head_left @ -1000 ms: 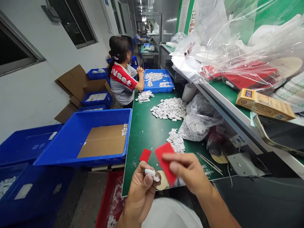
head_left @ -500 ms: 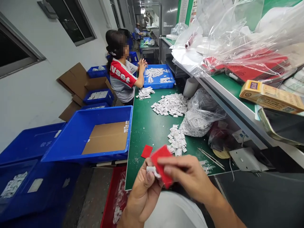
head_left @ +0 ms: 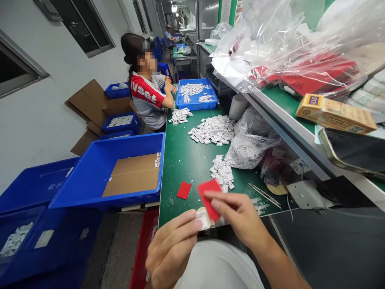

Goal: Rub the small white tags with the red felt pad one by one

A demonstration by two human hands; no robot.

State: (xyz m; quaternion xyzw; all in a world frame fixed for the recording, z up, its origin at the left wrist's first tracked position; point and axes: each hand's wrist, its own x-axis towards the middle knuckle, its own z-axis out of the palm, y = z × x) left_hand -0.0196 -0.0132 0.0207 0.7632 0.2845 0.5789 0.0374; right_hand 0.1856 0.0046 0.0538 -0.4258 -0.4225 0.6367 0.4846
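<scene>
Green table [head_left: 180,156], near; white wall [head_left: 69,72], left. Right hand [head_left: 243,218]: pinching red sheet [head_left: 208,190], blurred. Left hand [head_left: 174,247]: contents obscured, grip indeterminable.

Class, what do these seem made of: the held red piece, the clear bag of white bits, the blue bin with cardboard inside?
Red piece: matte, perhaps fabric or abrasive sheet; blur leaves it open.
Clear bag: likely glossy plastic film, see-through and crinkled.
Blue bin: probably moulded plastic, smooth, uniformly blue.
</scene>
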